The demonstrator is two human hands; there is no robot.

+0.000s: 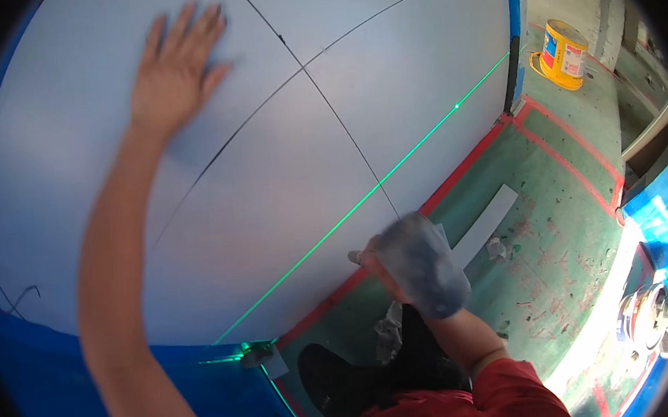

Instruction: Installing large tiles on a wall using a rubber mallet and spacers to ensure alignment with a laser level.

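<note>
My left hand [174, 76] is raised against the white wall panel [269, 182], fingers spread, with nothing in it. Whether the palm presses flat on the panel cannot be made out. Low at the middle, my right hand [378, 268] is closed round a smooth, oblong grey-blue thing [425, 268]. Motion smears it, and its kind is unclear; a short stub sticks out past the fingers toward the panel. Thin dark lines [343, 121] cross on the panel, one straight and one curved. A bright green laser line [335, 228] runs slantwise across its lower part.
Blue sheeting [49, 380] borders the panel. A small device [258, 354] glows green at its lower corner. Red tape [464, 163] edges the green floor, where a pale strip [488, 224] and crumpled plastic [391, 333] lie. A yellow bucket [563, 53] and several cans [645, 317] stand rightward.
</note>
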